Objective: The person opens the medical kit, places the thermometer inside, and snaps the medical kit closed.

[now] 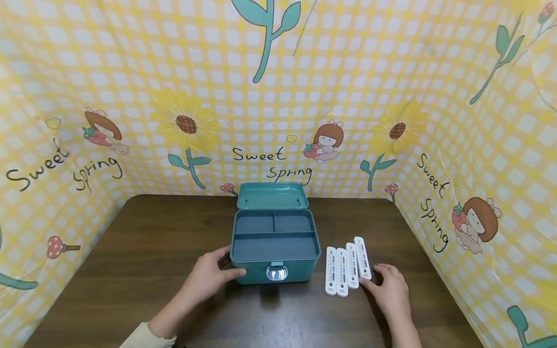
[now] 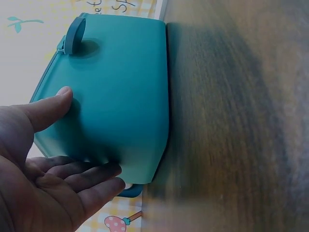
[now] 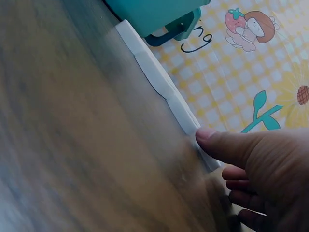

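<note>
A teal storage box (image 1: 278, 272) stands on the table, its lid (image 1: 273, 195) folded back, showing a grey-blue divided tray (image 1: 274, 246) with bare compartments. At the box's near left corner, my left hand (image 1: 211, 273) rests with its thumb on the front wall and its fingers extended along the side (image 2: 72, 188). Several white thermometers (image 1: 342, 273) lie side by side to the right of the box. My right hand (image 1: 391, 292) is beside the rightmost thermometer (image 1: 362, 258), thumb tip at its near end and other fingers off to the right, loosely bent (image 3: 270, 169).
The dark wooden table (image 1: 143, 251) extends around the box. A yellow checked cloth (image 1: 278, 111) with printed flowers and figures hangs behind and on both sides. A clear latch (image 1: 276, 273) sticks out from the box front.
</note>
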Demonstrator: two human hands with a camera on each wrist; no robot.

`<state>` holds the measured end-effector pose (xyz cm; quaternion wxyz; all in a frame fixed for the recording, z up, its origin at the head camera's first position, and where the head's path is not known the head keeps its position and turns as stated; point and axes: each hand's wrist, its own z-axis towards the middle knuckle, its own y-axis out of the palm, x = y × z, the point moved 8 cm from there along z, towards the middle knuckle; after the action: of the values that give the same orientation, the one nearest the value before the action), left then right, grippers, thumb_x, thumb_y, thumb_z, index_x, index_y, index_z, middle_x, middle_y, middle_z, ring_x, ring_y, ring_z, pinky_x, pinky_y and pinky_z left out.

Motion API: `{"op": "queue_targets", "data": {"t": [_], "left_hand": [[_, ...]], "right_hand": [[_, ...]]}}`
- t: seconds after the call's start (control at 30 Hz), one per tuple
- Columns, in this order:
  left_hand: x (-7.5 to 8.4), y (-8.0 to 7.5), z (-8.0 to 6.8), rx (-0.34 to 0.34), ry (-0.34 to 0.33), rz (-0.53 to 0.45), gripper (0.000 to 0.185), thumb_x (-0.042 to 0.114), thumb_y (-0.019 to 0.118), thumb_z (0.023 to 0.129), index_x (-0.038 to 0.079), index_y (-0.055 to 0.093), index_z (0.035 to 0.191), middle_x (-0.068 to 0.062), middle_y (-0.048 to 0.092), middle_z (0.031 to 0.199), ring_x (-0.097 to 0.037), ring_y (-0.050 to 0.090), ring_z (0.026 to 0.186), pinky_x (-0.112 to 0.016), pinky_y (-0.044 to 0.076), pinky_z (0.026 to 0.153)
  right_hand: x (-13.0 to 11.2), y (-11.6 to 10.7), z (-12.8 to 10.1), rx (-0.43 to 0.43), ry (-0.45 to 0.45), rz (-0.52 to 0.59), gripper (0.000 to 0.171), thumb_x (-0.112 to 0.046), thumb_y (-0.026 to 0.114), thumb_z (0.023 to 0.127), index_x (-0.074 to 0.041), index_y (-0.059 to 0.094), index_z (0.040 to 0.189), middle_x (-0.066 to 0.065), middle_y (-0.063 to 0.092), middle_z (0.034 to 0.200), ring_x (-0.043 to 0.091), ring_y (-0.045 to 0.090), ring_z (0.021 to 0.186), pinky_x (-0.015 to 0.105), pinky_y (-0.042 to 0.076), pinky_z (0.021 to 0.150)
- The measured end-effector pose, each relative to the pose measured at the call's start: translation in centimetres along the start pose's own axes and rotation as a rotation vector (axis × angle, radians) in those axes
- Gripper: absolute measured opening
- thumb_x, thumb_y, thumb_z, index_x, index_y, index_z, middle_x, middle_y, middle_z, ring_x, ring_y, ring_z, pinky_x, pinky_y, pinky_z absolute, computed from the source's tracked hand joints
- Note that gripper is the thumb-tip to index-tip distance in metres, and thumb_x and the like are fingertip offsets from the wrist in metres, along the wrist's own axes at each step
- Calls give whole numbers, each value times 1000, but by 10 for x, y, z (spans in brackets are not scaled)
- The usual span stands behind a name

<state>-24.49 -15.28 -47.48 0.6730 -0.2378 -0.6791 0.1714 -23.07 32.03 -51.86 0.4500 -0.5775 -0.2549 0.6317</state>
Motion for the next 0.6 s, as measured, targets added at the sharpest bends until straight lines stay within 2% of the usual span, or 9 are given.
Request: {"op": "queue_targets", "data": {"t": [0.2, 0.4, 0.6], "left_hand": [[2, -4, 1, 2, -5, -15, 90, 48, 90, 76, 4, 55, 146, -11, 69, 132, -26, 67, 121, -44, 58, 95], [2, -4, 1, -5, -14, -4, 89, 47, 89, 77, 3, 55, 147, -11, 68, 134, -26, 67, 122, -45, 57, 97], [1, -2, -1, -10, -10, 6, 88, 48, 88, 78, 2, 55, 146, -14, 67, 136, -29, 65, 124, -48, 56, 100]], "right_hand": [[-2, -2, 1, 53, 36, -13, 56, -37, 89, 77, 5, 73, 111, 23, 64, 129, 45, 55, 123, 62, 43, 99], [-1, -9, -4, 151, 86, -44, 41, -34, 90, 76, 0, 78, 95, 23, 68, 117, 45, 60, 109, 61, 47, 87], [2, -12, -9, 179, 114, -89, 46, -36, 89, 76, 0, 77, 100, 27, 67, 115, 48, 60, 103, 61, 46, 80]]}}
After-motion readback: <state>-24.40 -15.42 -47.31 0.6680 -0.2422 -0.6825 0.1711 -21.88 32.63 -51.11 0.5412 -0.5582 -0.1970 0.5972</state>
